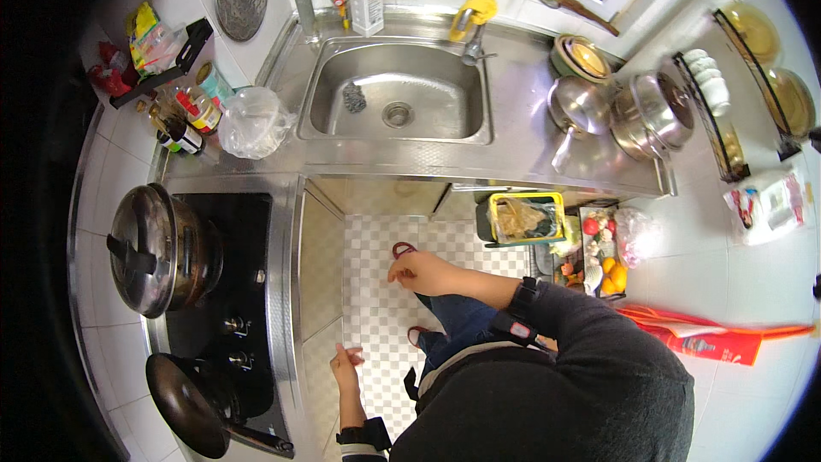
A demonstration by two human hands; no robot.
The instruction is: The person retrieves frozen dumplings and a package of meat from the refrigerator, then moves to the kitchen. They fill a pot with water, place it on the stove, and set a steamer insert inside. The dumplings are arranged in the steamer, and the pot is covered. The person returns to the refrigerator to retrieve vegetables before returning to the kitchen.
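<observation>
My right hand (420, 273) hangs over the checkered floor, its fingers loosely curled, with nothing visible in it. Lower in the view, my left hand (346, 362) is held with fingers apart, near the cabinet front (321, 276) below the stove. Neither hand appears to touch anything. Left of them lies a black glass gas stove (247, 256). A lidded steel pot (160, 250) stands on its far burner, and a dark wok (186, 401) rests tilted at the near one.
Ahead is a steel sink (397, 70) holding a scouring pad (354, 97). Sauce bottles (186, 119) and a plastic-bagged item (253, 122) occupy the corner. Steel pots (651, 115) stand on the right counter. A yellow-rimmed bin (526, 218) and a vegetable rack (600, 250) are below.
</observation>
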